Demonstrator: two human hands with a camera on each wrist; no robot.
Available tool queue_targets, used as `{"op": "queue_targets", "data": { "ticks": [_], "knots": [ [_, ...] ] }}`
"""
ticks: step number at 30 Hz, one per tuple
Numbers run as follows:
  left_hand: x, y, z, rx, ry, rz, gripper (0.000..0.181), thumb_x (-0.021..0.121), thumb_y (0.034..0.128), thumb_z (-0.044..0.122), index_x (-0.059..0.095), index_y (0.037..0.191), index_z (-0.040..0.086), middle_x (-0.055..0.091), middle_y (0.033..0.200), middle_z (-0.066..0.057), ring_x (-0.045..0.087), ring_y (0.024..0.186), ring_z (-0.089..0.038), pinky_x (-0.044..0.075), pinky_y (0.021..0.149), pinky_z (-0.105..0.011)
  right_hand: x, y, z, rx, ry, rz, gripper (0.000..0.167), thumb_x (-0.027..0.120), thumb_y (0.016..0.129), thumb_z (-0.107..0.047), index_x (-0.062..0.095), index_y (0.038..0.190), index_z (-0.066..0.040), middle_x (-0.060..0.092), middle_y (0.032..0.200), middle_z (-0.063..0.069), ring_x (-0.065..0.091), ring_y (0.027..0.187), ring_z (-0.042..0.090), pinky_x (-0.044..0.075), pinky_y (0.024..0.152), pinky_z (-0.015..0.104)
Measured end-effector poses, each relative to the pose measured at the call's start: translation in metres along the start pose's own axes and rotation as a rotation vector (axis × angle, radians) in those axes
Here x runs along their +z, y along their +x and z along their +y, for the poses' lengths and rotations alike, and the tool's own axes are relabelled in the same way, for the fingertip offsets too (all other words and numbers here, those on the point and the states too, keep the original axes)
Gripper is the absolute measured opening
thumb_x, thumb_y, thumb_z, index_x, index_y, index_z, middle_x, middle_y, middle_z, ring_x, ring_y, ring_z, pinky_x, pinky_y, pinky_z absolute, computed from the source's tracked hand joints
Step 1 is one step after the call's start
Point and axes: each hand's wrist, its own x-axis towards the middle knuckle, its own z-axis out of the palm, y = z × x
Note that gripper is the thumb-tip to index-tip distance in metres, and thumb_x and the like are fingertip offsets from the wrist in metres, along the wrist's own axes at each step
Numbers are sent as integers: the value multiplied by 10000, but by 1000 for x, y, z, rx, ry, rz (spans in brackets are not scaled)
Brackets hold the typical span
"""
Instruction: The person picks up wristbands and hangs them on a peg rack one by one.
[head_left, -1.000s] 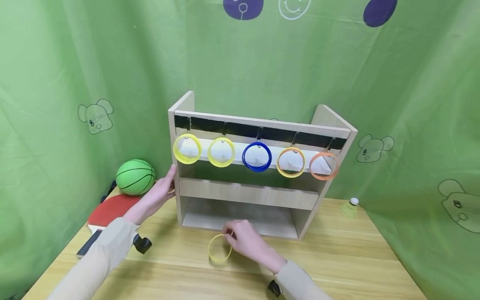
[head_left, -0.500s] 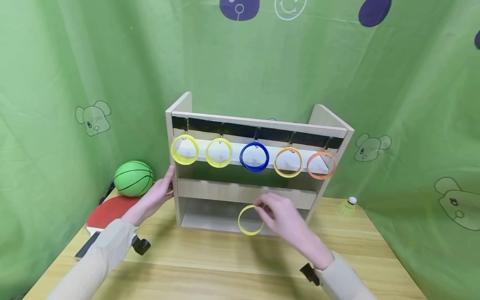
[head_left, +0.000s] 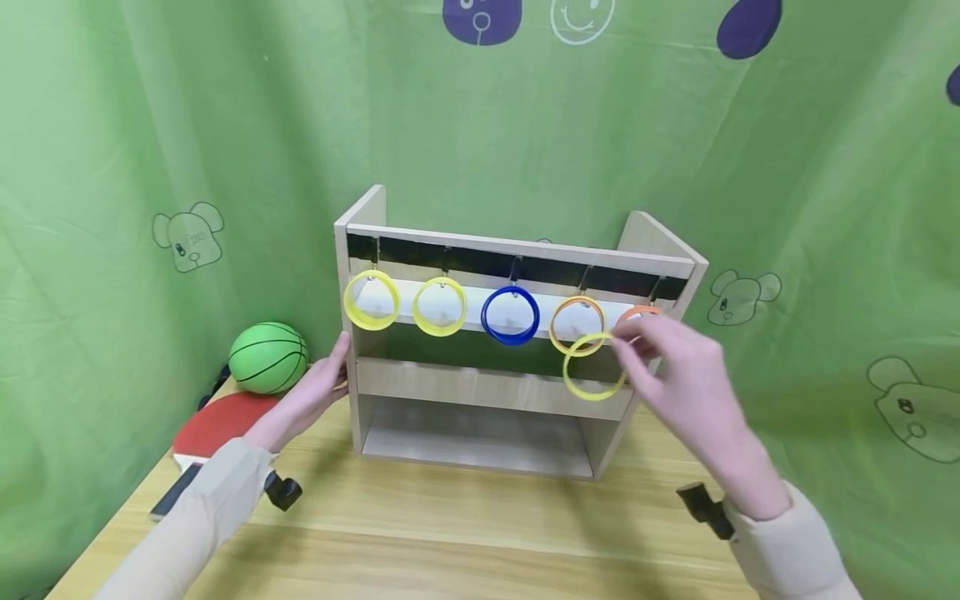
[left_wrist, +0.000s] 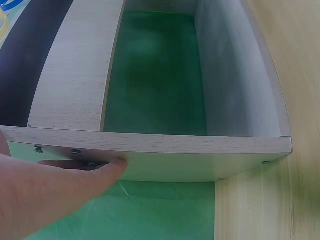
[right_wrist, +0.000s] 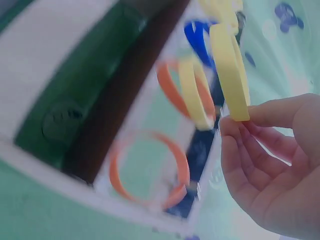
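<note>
Between thumb and fingers, my right hand (head_left: 678, 367) pinches a yellow ring (right_wrist: 230, 72), held upright in front of the rack's right end. Behind it hang an orange ring (right_wrist: 114, 172), mostly covered by the hand in the head view, and a yellow ring paired with an orange one (head_left: 556, 325). Further left on the hooks are a blue ring (head_left: 511, 339) and two yellow rings, one mid-left (head_left: 439, 331) and one at the far left (head_left: 371, 323). My left hand (head_left: 318, 387) rests with extended fingers against the outer left side of the wooden rack (head_left: 495, 387).
A green ball (head_left: 268, 358), a red table tennis paddle (head_left: 221, 429) and a dark flat object (head_left: 176, 492) lie left of the rack on the wooden table (head_left: 420, 533). Green curtains (head_left: 517, 133) surround the table.
My right hand has lifted the yellow ring from near the tabletop, up and to the right, to the right end of the hook row. The left hand stays at the rack's side.
</note>
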Motion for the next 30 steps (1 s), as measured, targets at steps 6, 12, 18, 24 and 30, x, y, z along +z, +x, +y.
{"op": "queue_targets", "data": {
  "ticks": [6, 12, 18, 24, 30],
  "knots": [
    [1, 2, 0, -5, 6, 6, 947, 140, 973, 714, 4, 1581, 1, 30, 1650, -269, 68, 1542, -421, 139, 1272, -551, -25, 13, 20, 76, -66, 73, 110, 708, 851, 41, 726, 954, 7, 734, 847, 129, 519, 748, -148, 417, 704, -46],
    [0, 3, -1, 0, -1, 4, 947, 148, 974, 713, 9, 1581, 1, 33, 1650, -268, 71, 1541, -422, 137, 1272, -551, -29, 17, 43, 143, -91, 73, 86, 677, 882, -6, 729, 951, -9, 729, 834, 136, 405, 760, -290, 382, 704, -47],
    [0, 2, -2, 8, 9, -6, 933, 142, 977, 709, 2, 1584, 14, 16, 1656, -252, 49, 1545, -412, 127, 1272, -555, -23, 11, 59, 192, -83, 19, 85, 677, 885, -16, 720, 958, -16, 729, 851, 145, 402, 741, -290, 372, 682, -70],
    [1, 2, -3, 14, 11, -10, 928, 142, 980, 705, 12, 1584, 12, 23, 1656, -252, 51, 1545, -411, 132, 1272, -553, -20, 6, 60, 220, -76, -10, 89, 676, 894, -41, 719, 972, -39, 733, 870, 128, 412, 750, -277, 381, 688, -54],
    [1, 1, -3, 9, 11, -1, 929, 138, 978, 707, 21, 1584, 12, 32, 1652, -259, 61, 1542, -420, 138, 1269, -556, -21, 5, 57, 226, -82, -4, 94, 668, 906, -67, 726, 980, -59, 739, 885, 112, 414, 769, -283, 390, 712, -32]
  ]
}}
